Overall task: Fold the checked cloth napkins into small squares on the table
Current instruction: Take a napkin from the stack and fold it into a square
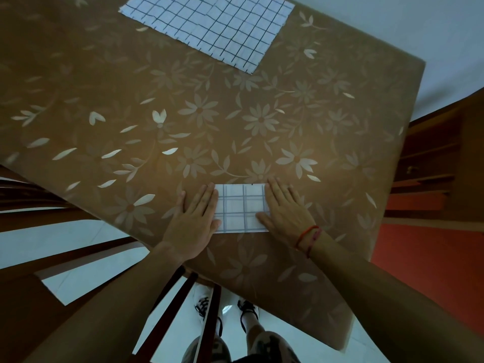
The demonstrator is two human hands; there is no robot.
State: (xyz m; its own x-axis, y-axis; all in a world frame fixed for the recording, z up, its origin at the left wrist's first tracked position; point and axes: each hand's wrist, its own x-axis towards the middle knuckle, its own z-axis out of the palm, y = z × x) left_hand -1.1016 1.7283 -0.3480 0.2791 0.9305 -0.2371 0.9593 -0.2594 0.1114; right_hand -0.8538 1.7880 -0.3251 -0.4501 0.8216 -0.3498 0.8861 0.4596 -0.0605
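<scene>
both hands press flat, no grip closed: left hand [195, 218], right hand [285, 213] on the folded napkin [242, 209] near the worktop [235, 127] edge. lifting unevenly could spring the folds; another napkin [209, 24] waits.

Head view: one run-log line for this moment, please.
left hand: flat on folded napkin | right hand: flat on it | second napkin: spread out, far side of table

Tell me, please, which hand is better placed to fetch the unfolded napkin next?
Probably the right hand: the unfolded napkin lies far across the table, slightly nearer its side. The left hand could keep pressing the folded napkin.
</scene>
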